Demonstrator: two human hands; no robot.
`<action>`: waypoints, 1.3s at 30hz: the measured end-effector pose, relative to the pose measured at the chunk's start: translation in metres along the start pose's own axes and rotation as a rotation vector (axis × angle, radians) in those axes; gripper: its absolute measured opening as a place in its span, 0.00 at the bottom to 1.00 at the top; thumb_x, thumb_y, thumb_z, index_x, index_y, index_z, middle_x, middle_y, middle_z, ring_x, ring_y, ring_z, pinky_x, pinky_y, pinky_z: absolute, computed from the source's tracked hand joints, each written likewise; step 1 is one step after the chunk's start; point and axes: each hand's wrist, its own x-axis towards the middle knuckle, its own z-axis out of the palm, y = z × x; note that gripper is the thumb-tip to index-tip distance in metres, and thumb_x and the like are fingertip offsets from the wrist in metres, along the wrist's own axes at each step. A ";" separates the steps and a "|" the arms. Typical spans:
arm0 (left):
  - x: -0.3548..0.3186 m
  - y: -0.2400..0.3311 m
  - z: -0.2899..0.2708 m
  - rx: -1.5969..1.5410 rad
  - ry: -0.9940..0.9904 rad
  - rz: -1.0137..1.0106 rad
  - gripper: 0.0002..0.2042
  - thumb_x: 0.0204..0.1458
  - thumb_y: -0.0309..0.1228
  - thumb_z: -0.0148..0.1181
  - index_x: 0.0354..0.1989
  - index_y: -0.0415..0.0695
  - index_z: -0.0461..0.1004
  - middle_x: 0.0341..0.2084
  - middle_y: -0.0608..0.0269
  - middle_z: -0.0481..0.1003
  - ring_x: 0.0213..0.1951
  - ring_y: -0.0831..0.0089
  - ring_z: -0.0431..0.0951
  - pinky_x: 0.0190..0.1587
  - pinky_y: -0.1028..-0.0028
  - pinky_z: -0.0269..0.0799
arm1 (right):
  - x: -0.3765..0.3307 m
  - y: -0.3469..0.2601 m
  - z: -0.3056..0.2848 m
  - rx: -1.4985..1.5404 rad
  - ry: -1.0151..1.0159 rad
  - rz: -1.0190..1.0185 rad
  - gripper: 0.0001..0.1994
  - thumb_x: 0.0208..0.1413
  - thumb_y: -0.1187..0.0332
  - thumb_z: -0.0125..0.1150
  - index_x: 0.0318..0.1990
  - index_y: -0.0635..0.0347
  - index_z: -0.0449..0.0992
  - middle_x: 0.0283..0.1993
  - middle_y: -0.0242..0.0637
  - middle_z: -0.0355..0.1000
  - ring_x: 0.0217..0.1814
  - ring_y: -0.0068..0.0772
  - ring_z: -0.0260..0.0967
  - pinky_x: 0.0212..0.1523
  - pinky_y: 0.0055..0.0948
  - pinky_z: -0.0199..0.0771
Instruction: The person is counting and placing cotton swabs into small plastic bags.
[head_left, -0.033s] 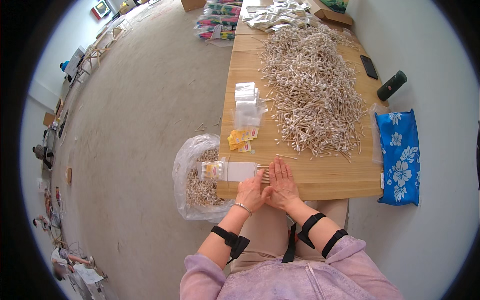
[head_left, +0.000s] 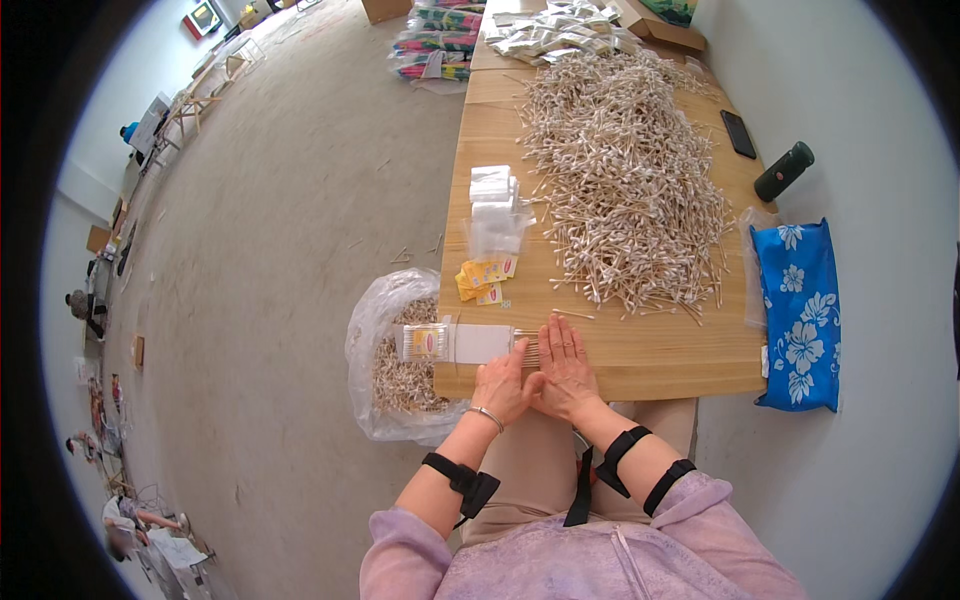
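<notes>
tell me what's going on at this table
A seated person is handling a row of cotton swabs at the near edge of the wooden table. The right hand lies flat at the row's right side; the left hand is at its other side, by a white flat piece. Left of that is a packet of swabs with a yellow label. A large loose swab pile lies farther back, near some yellow cards.
</notes>
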 end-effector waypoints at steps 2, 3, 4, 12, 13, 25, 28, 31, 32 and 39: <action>0.004 0.004 -0.004 -0.003 -0.007 -0.011 0.35 0.52 0.41 0.56 0.66 0.44 0.50 0.38 0.49 0.75 0.42 0.53 0.74 0.45 0.57 0.66 | 0.000 0.001 0.001 -0.008 0.033 -0.007 0.50 0.42 0.47 0.56 0.66 0.74 0.44 0.72 0.58 0.36 0.76 0.52 0.27 0.73 0.45 0.25; 0.007 0.006 -0.007 -0.018 -0.051 -0.053 0.35 0.51 0.38 0.56 0.66 0.44 0.49 0.36 0.49 0.76 0.40 0.51 0.75 0.43 0.56 0.66 | 0.000 0.001 0.001 -0.009 0.034 -0.006 0.50 0.42 0.47 0.56 0.66 0.74 0.44 0.72 0.58 0.36 0.76 0.52 0.27 0.73 0.45 0.25; 0.010 0.007 -0.008 -0.033 -0.095 -0.094 0.35 0.51 0.35 0.56 0.67 0.44 0.48 0.34 0.48 0.76 0.38 0.50 0.76 0.41 0.56 0.67 | 0.000 0.001 0.001 -0.010 0.035 -0.002 0.49 0.42 0.47 0.56 0.66 0.74 0.44 0.72 0.58 0.36 0.76 0.52 0.27 0.73 0.45 0.25; 0.017 0.001 -0.005 -0.035 -0.022 -0.037 0.28 0.49 0.29 0.56 0.60 0.44 0.56 0.30 0.44 0.76 0.34 0.45 0.75 0.38 0.52 0.69 | 0.008 -0.002 -0.009 0.062 0.023 0.016 0.47 0.45 0.49 0.55 0.65 0.76 0.44 0.71 0.59 0.37 0.75 0.54 0.30 0.72 0.46 0.28; 0.017 0.002 -0.006 -0.052 -0.012 -0.042 0.27 0.49 0.28 0.56 0.59 0.46 0.57 0.30 0.44 0.76 0.34 0.45 0.76 0.37 0.53 0.70 | 0.007 -0.001 -0.011 0.042 -0.014 0.017 0.48 0.45 0.46 0.55 0.65 0.76 0.44 0.71 0.59 0.37 0.76 0.53 0.29 0.72 0.45 0.28; 0.115 0.015 -0.012 -0.086 0.180 0.268 0.06 0.46 0.26 0.61 0.33 0.45 0.79 0.31 0.56 0.73 0.37 0.57 0.76 0.42 0.66 0.72 | 0.008 -0.002 -0.022 0.108 -0.096 0.047 0.58 0.43 0.29 0.51 0.67 0.72 0.41 0.72 0.57 0.36 0.76 0.51 0.26 0.73 0.42 0.24; 0.128 0.016 -0.011 -0.129 0.039 0.209 0.05 0.43 0.27 0.63 0.30 0.44 0.80 0.30 0.56 0.74 0.37 0.58 0.76 0.42 0.66 0.72 | 0.007 -0.001 -0.023 0.146 -0.115 0.057 0.57 0.43 0.31 0.53 0.67 0.72 0.39 0.72 0.57 0.35 0.76 0.52 0.28 0.73 0.43 0.25; 0.136 0.016 -0.013 -0.103 0.001 0.169 0.05 0.41 0.28 0.65 0.27 0.43 0.80 0.31 0.55 0.74 0.36 0.59 0.77 0.42 0.66 0.73 | 0.009 0.000 -0.025 0.171 -0.122 0.061 0.56 0.44 0.34 0.55 0.67 0.73 0.39 0.72 0.57 0.36 0.76 0.52 0.28 0.73 0.44 0.25; 0.138 0.017 -0.015 -0.098 0.004 0.160 0.05 0.41 0.28 0.65 0.27 0.43 0.80 0.31 0.55 0.74 0.36 0.59 0.77 0.42 0.66 0.73 | 0.009 0.000 -0.027 0.174 -0.126 0.073 0.56 0.44 0.35 0.56 0.67 0.73 0.40 0.72 0.57 0.36 0.76 0.52 0.28 0.73 0.44 0.26; 0.147 0.028 -0.012 0.133 -0.199 0.208 0.05 0.47 0.29 0.60 0.30 0.42 0.78 0.35 0.53 0.74 0.42 0.55 0.75 0.47 0.63 0.71 | 0.007 0.000 -0.020 0.129 -0.086 0.056 0.55 0.42 0.37 0.59 0.67 0.72 0.42 0.71 0.57 0.36 0.76 0.52 0.27 0.72 0.44 0.27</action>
